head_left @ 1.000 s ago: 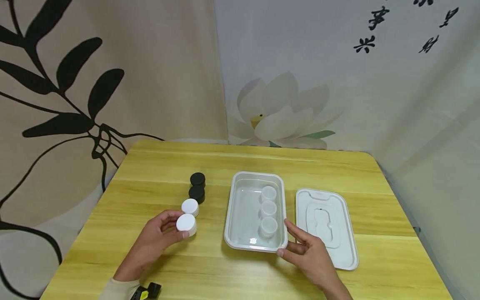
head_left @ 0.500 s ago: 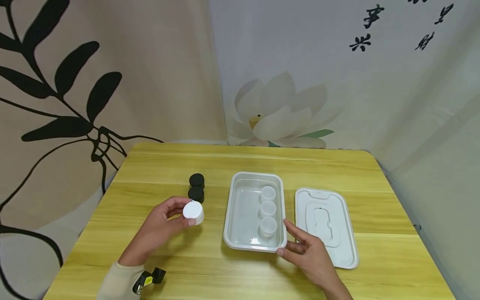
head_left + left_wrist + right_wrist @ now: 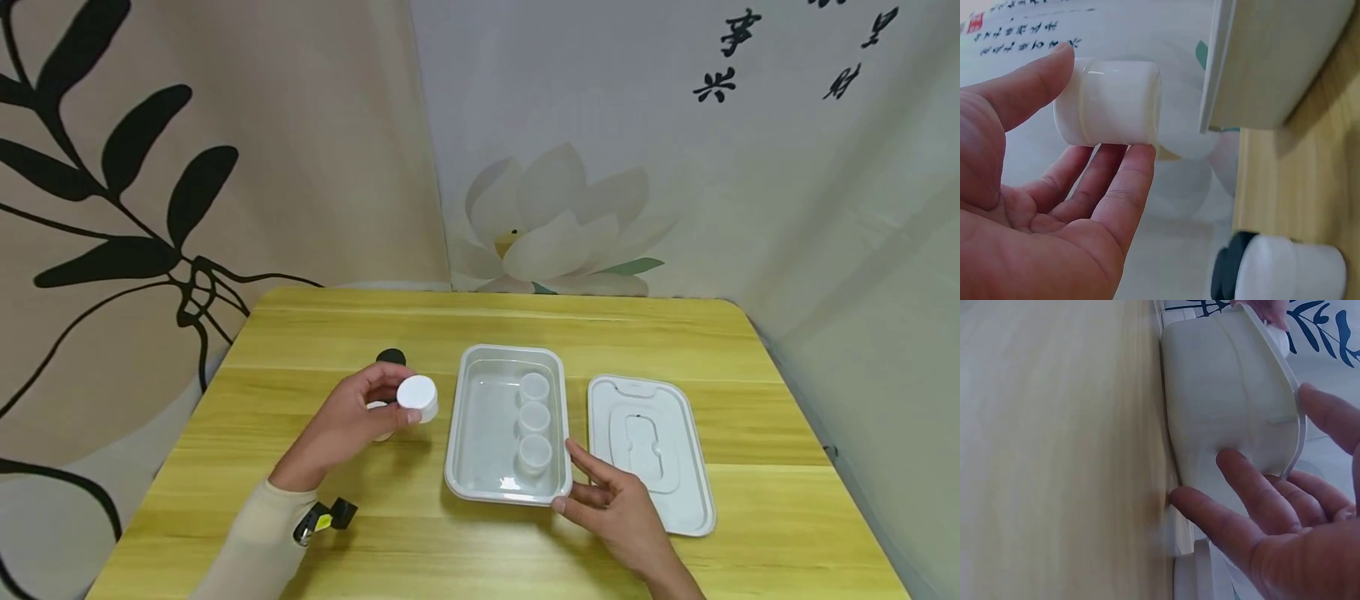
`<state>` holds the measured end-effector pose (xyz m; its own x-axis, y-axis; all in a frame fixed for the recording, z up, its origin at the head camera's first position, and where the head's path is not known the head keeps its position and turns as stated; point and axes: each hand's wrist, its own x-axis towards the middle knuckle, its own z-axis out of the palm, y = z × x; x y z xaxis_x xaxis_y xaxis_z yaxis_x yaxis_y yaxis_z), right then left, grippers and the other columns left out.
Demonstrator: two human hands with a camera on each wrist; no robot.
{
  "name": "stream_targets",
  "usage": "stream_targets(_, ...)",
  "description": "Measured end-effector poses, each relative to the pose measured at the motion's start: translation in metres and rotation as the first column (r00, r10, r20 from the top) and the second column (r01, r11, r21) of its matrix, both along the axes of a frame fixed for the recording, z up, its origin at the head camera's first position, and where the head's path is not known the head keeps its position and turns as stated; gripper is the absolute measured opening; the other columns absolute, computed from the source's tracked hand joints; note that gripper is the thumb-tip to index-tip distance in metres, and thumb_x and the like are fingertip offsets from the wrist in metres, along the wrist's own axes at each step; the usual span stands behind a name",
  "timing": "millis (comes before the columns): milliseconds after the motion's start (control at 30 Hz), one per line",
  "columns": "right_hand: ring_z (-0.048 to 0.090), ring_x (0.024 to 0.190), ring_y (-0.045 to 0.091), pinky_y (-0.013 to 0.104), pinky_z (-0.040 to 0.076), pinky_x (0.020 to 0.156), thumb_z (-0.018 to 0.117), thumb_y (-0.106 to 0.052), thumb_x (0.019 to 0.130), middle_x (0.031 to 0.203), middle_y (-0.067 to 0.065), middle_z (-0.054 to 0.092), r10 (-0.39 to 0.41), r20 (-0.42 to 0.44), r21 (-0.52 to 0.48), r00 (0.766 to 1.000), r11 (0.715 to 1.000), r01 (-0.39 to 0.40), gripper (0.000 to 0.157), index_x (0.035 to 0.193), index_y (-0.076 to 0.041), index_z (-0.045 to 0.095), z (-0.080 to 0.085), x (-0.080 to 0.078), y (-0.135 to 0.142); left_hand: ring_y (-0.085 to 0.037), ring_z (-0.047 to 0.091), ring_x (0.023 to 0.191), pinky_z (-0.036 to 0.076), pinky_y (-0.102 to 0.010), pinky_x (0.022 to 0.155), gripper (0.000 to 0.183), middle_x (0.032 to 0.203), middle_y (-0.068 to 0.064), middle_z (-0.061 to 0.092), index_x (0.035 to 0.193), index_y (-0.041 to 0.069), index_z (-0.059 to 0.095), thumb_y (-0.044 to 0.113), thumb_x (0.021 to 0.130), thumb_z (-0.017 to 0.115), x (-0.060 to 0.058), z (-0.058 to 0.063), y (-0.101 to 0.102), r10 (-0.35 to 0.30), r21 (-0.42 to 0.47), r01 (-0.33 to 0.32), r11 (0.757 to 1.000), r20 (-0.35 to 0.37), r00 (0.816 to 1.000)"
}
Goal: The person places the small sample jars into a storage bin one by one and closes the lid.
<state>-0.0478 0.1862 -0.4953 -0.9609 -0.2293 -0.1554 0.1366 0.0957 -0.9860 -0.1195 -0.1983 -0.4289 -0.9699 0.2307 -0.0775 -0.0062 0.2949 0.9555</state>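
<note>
My left hand [image 3: 348, 429] pinches a small white-lidded jar [image 3: 417, 396] between thumb and fingertips, raised above the table left of the white tub. In the left wrist view the jar [image 3: 1113, 103] lies sideways across the frame. Another white jar [image 3: 380, 417] is partly hidden behind that hand, beside black-lidded jars [image 3: 391, 356], also mostly covered. Nearly straight fingers of my right hand [image 3: 615, 508] touch the near right corner of the tub [image 3: 454, 433]. The right wrist view has its fingertips on the tub's wall [image 3: 1229, 387] and rim. Three pale round jars [image 3: 534, 417] stand in a row along the tub's right side.
A white rectangular lid [image 3: 652, 454] lies flat on the wooden table [image 3: 772, 500], right of the tub and close to my right hand. Behind the table hangs a printed curtain [image 3: 330, 150].
My left hand has lifted the nearest white jar away from the row and carried it forward and right, towards the tub. The right hand and tub stay put.
</note>
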Motion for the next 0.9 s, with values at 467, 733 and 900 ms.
stream_targets(467,0.075,0.115,0.032,0.029,0.063,0.088,0.088,-0.006,0.084,0.161,0.019,0.047,0.005,-0.009,-0.001,1.000,1.000,-0.005,0.080,0.155,-0.006,0.052,-0.004,0.000,0.000,-0.027,0.062,0.125,0.058,-0.037,0.097,0.049,0.132,-0.002,0.068,0.131,0.020,0.066,0.029,0.089,0.088,-0.032,0.005,0.049,-0.048,0.024,0.048,0.999,0.012,0.999)
stream_targets(733,0.075,0.114,0.033,0.030,0.063,0.088,0.088,-0.005,0.085,0.161,0.020,0.047,0.003,-0.019,-0.010,1.000,1.000,-0.003,0.079,0.155,-0.005,0.052,-0.004,-0.001,-0.001,-0.024,0.063,0.127,0.060,-0.038,0.098,0.050,0.133,0.001,0.068,0.133,0.021,0.066,0.030,0.089,0.088,-0.052,0.004,0.069,-0.078,-0.040,0.079,0.996,0.041,0.996)
stream_targets(900,0.076,0.113,0.032,0.030,0.063,0.087,0.087,-0.004,0.085,0.160,0.021,0.047,-0.003,-0.041,-0.009,0.999,1.000,0.003,0.078,0.154,-0.003,0.052,-0.004,0.000,0.000,-0.025,0.063,0.128,0.060,-0.039,0.101,0.052,0.134,-0.001,0.068,0.136,0.017,0.064,0.026,0.091,0.087,-0.061,0.004,0.081,-0.111,-0.070,0.114,0.991,0.051,0.993)
